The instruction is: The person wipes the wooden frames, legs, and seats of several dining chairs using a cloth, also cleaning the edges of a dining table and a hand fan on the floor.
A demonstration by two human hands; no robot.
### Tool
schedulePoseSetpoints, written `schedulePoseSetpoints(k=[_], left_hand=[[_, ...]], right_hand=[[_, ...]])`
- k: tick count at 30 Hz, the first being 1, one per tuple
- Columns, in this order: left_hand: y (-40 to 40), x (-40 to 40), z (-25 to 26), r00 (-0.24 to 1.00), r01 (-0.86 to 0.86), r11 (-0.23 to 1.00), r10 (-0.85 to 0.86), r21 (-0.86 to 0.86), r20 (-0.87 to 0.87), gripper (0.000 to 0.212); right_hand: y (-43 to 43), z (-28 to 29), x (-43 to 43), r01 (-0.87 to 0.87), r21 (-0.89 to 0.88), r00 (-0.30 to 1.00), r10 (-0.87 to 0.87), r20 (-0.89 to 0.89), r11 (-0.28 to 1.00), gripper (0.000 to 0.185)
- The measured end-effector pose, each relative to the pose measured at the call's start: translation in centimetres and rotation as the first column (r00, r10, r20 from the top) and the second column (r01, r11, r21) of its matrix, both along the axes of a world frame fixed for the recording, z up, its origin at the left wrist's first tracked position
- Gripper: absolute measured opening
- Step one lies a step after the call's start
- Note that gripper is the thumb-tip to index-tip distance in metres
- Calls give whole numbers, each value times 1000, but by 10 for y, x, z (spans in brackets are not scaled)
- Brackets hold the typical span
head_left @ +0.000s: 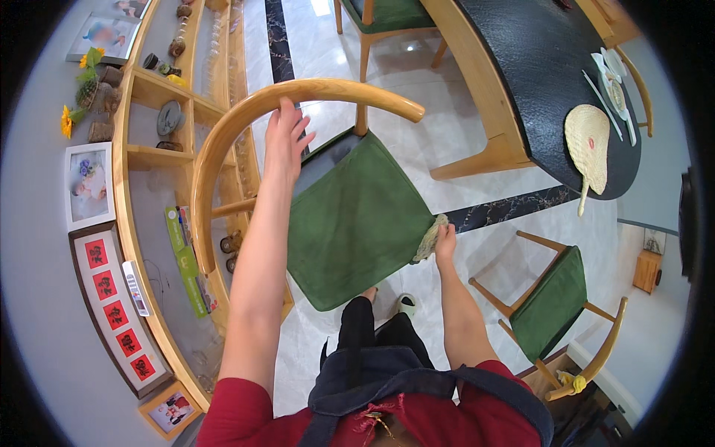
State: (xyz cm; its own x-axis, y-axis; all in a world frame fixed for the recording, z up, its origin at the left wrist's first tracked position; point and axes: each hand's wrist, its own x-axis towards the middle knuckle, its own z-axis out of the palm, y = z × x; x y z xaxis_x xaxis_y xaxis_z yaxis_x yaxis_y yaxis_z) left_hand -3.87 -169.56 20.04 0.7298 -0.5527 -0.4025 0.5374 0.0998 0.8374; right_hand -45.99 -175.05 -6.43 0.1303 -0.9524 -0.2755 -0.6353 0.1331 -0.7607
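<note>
A wooden chair with a curved backrest (318,89) and a green seat (357,223) stands before me. My left hand (286,137) is at the inner side of the backrest, its fingers spread; whether the thumb side presses on the wood I cannot tell. At the seat's right corner my right hand (445,243) holds a crumpled greyish-yellow cloth (430,240) against the edge. My legs and a pale slipper (406,304) show below the seat.
Left stands a wooden shelf unit (162,153) with framed pictures and ornaments. A dark-topped table (519,100) at the upper right bears a woven fan (587,139). Another green-seated chair (553,304) is at the lower right, and one more (391,14) is at the top.
</note>
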Motion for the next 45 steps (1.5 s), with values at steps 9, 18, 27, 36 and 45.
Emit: schedulePoseSetpoints(k=[9,18,27,36,45], left_hand=[[-123,12,-14,846,-441,868,487,227,-217,112],[-91,-189,4,917,-394,917,397,71,-38,70],[3,-415,70,872,-468,883,456,-28,-176,49],[136,-553,113,900,-431,900,423,-68,-103,61],[298,-742,79,835,-547,836,549,39,-40,63]], right_hand=[[-1,29,-52,-32,196,950,-31,309,980,15],[-11,52,-151,-138,639,581,-461,671,757,31],[-60,122,-273,-363,719,546,-490,679,592,44],[8,84,-314,-412,783,461,-635,620,466,51],[180,-34,-388,-360,853,663,-540,519,378,47]])
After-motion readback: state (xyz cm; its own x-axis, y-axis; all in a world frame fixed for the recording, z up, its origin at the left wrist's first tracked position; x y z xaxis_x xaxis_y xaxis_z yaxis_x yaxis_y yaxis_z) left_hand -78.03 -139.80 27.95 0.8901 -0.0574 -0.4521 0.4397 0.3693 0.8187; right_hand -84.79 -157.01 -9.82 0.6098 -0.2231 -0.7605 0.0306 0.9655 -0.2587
